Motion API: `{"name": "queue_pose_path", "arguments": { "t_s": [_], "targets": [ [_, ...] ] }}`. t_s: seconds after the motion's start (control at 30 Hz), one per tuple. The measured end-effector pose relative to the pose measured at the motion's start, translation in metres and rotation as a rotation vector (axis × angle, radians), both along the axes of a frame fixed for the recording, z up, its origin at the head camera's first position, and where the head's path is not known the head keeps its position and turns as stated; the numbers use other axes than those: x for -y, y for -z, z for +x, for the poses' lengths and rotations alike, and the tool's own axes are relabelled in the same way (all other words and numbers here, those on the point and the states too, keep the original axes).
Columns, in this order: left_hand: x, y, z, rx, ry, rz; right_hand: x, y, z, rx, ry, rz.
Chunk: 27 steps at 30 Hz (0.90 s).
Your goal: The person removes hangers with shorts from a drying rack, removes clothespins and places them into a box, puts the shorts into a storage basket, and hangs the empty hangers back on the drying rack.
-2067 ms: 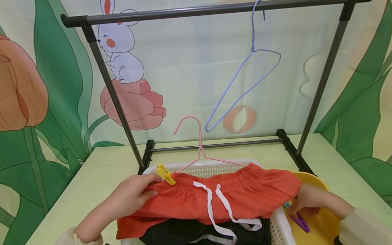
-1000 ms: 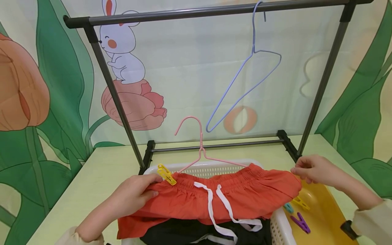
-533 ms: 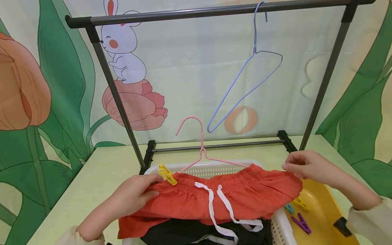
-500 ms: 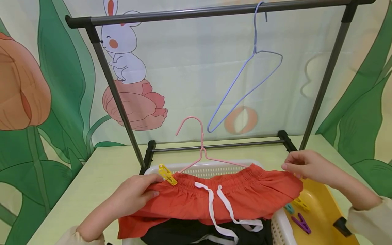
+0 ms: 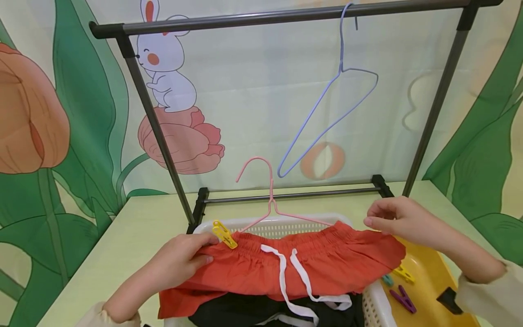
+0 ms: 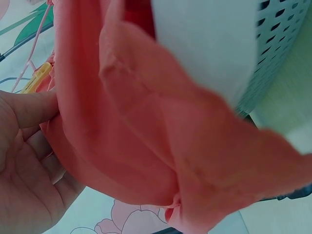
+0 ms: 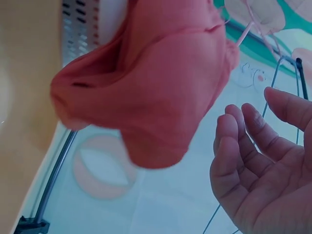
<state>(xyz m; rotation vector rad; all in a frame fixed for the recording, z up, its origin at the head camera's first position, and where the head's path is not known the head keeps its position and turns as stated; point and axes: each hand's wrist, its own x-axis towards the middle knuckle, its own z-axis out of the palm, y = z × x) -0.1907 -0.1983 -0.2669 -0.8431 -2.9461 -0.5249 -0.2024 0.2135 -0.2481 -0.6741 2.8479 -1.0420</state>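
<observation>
Red shorts with white drawstrings hang over a pink hanger, whose hook sticks up above the waistband. Between thumb and fingers, my left hand pinches the shorts' left side. Close to those fingertips, a yellow clothespin sits on the waistband. My right hand is at the shorts' upper right corner with its fingers loosely bent. In the right wrist view this hand holds nothing and is apart from the red cloth. Most of the hanger's lower part is hidden by the shorts.
Under the shorts stands a white basket with black clothing. To its right, a yellow bin holds purple, yellow and teal clothespins. Behind, a black rack carries a blue hanger.
My right hand has come up out of the yellow bin and moved left to the shorts' right corner. A yellow clothespin in the bin has come into view. The left hand keeps its hold.
</observation>
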Motion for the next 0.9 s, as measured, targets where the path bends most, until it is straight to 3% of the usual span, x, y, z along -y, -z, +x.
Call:
{"name": "queue_pose_path", "arguments": {
  "t_s": [0.4,0.9],
  "targets": [
    [0.001,0.001,-0.001,-0.022,0.016,-0.004,0.024,-0.009,0.005,-0.038,-0.092,0.02],
    [0.002,0.001,-0.001,0.018,0.006,0.0,0.046,-0.021,0.006,-0.029,-0.172,0.035]
  ]
}}
